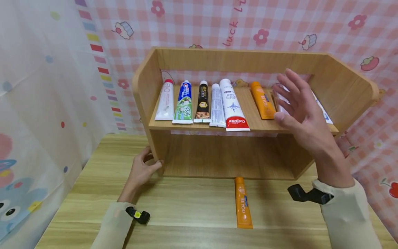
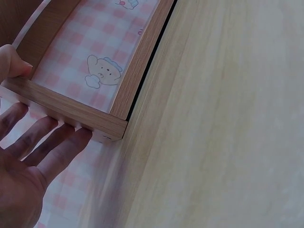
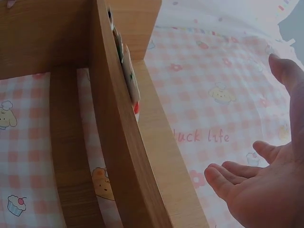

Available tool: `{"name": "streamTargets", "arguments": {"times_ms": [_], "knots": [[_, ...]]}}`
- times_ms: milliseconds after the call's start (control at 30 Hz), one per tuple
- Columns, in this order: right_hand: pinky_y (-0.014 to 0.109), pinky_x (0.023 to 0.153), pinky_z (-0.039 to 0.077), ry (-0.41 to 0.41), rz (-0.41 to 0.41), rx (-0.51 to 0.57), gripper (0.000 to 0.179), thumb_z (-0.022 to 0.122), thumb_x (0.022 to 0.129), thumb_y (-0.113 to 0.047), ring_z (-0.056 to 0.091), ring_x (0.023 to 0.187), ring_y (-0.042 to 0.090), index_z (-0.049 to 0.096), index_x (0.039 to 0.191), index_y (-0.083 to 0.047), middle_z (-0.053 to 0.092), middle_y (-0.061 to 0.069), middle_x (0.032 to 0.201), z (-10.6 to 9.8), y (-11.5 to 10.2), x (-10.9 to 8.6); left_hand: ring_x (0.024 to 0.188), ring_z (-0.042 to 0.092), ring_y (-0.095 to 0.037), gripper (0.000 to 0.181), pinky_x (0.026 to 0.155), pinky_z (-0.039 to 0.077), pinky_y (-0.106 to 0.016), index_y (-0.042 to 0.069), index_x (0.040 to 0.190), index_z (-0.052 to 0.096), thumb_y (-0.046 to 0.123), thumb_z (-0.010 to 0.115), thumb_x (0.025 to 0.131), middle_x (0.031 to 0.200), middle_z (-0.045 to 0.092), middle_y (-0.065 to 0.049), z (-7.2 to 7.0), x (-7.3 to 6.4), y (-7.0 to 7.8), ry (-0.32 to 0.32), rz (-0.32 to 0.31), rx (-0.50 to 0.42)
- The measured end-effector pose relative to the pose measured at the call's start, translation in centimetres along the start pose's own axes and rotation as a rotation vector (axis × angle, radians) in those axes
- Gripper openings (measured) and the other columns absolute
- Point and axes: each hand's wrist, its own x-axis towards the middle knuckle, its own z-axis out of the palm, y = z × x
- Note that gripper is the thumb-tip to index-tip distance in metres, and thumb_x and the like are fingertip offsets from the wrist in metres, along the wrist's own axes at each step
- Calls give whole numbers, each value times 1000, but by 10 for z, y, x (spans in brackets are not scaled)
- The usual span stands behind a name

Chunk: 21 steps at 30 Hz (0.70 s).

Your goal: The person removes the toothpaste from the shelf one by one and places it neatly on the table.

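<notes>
A wooden two-tier shelf [image 1: 224, 154] stands on the table. My left hand [image 1: 143, 169] holds its left side panel [image 2: 66, 108] low down, thumb on the inner face and fingers along the outer face. My right hand [image 1: 306, 110] is raised before the upper tier's right end, fingers spread and nothing in it. Behind it, white tubes are partly hidden. An orange tube [image 1: 262, 101] lies just left of that hand. Further left are a white Colgate tube [image 1: 234, 105], a slim white tube [image 1: 217, 107], a black tube [image 1: 203, 100], a blue-green tube [image 1: 184, 103] and a white red-capped tube [image 1: 166, 100].
Another orange tube [image 1: 242, 204] lies on the wood-grain table [image 1: 186, 207] in front of the shelf, its cap toward the lower tier. A pink checked cloth [image 1: 199, 27] hangs behind, and a white patterned cloth [image 1: 46, 86] hangs at the left.
</notes>
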Motion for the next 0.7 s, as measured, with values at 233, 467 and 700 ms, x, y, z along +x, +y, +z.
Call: {"name": "streamTargets", "arguments": {"times_ms": [233,467,700], "knots": [[18,112,42,-31,217,-188,80,62,98,-9,32,153,29,21,162,-34,28,5,169,-15,-5,15,121,61,-38,59,106,48,-60,10,144,55,8,71,88,138,62,-19,0,0,-1,4,-2,12],[59,122,30,-61,438,-356,81,64,100,-35,36,152,34,11,162,-46,27,0,170,-29,-1,37,120,62,-38,58,105,49,-59,9,144,55,8,71,88,137,63,-19,0,0,-2,10,1,16],[56,120,35,-125,603,-281,87,63,99,-46,38,148,37,6,164,-41,17,9,172,-30,0,63,120,62,-37,57,102,50,-57,10,142,56,6,72,87,136,63,-18,1,1,-1,5,14,-1]]}}
